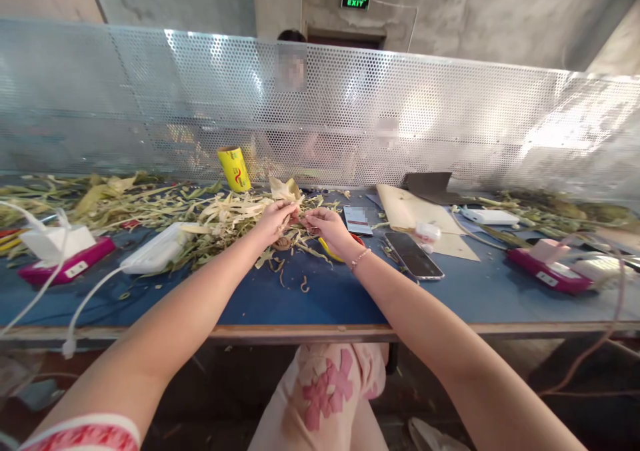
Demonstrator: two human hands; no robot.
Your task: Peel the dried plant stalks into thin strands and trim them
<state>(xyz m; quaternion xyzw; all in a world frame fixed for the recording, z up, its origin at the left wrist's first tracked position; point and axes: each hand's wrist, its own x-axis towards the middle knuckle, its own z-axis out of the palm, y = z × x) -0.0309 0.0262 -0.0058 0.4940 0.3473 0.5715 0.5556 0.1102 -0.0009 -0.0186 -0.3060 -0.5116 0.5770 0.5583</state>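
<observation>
Over the middle of the blue table, my left hand [278, 220] and my right hand [327, 230] meet with fingertips pinched close together. Between them is a thin, pale strip of dried husk, mostly hidden by the fingers. A broad cream husk [285, 190] stands just behind my left hand. Loose dried husk strips [227, 212] are heaped around and left of it. Under the hands lies a small brown coiled piece [283, 243]. Partly covered by my right wrist is a round yellow-and-red object [330, 250], whose kind I cannot tell.
A yellow tube [234, 169] stands at the back by a perforated metal screen [340, 104]. A phone [414, 255], a card-like item [357, 220] and cardboard [400, 208] lie right. Magenta power strips [67, 264] and white cables flank both sides. Someone sits behind the screen.
</observation>
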